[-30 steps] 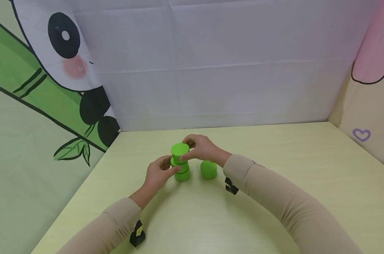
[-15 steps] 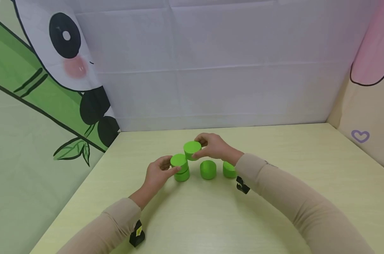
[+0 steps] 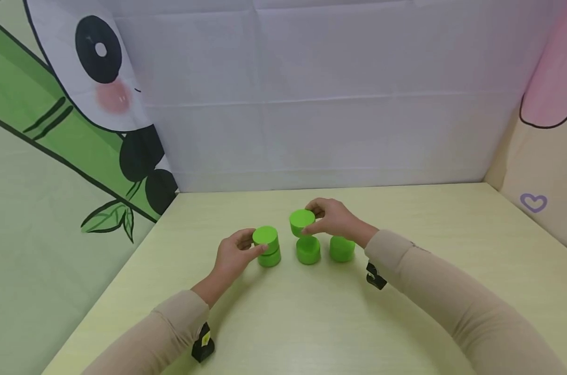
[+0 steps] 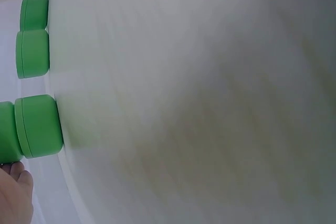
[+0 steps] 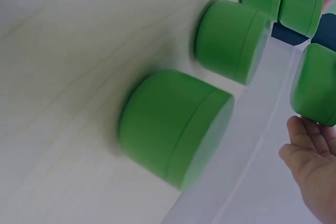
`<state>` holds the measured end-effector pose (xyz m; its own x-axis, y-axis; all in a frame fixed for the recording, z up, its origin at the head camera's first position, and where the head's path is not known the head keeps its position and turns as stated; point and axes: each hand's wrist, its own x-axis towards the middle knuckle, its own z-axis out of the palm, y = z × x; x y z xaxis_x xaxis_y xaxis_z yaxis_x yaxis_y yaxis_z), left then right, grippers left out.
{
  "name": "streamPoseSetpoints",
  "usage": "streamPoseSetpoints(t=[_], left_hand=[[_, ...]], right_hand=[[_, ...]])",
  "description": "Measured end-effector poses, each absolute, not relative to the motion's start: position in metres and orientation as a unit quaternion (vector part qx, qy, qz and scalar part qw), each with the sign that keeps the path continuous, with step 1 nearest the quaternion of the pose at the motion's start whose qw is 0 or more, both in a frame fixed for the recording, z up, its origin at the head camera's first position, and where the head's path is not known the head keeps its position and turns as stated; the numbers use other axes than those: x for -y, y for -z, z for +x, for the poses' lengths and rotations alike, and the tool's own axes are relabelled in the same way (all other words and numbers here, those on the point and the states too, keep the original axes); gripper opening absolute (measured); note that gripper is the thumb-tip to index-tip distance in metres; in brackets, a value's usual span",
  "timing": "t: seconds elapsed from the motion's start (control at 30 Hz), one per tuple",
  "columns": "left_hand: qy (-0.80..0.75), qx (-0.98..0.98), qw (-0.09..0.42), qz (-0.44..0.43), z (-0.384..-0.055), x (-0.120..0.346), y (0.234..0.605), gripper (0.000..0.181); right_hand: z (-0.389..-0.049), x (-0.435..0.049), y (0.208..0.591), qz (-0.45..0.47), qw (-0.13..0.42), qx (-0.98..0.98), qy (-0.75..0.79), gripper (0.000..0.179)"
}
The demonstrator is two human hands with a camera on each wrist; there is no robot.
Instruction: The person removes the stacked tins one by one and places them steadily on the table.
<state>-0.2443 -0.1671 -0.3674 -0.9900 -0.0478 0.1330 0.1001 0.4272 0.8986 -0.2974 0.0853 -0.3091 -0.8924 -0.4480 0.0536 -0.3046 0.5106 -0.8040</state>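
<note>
In the head view my left hand [image 3: 233, 263] grips the upper green cylinder [image 3: 265, 238] of a stack, thumb in front and fingers behind. Beneath it, the lower green cylinder [image 3: 269, 259] stands on the table. My right hand [image 3: 335, 219] pinches another green cylinder [image 3: 302, 221], raised in the air with its flat top upward. This raised piece, also in the right wrist view [image 5: 317, 85], hangs above a single standing cylinder [image 3: 309, 252]. One more cylinder [image 3: 341, 250] stands to the right, partly behind my right wrist. The wrist views show a thin seam around each piece near its top.
All of this is on a pale wooden table [image 3: 292, 323]. A white cloth [image 3: 311, 104] hangs along the far edge, with printed cartoon panels [image 3: 53, 156] at the left and right. Black devices [image 3: 202, 344] sit at both wrists.
My right hand has lifted the top cylinder off the three-high stack and carried it right, over the neighbouring cylinder. The rightmost cylinder has come into view. My left hand stays at the stack.
</note>
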Motion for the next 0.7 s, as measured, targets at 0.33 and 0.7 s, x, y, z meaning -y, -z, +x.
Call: streamPoseSetpoints(t=[0.33,0.7], left_hand=[[0.53,0.845,0.071,-0.018,-0.244,0.167,0.366,0.055],[0.531,0.844,0.073,-0.02,-0.245,0.168,0.367,0.056]], right_hand=[[-0.296,-0.103,0.317,-0.201,0.082,-0.872,0.439,0.051],[-0.297,-0.117,0.324,-0.184,0.08,-0.876,0.438,0.054]])
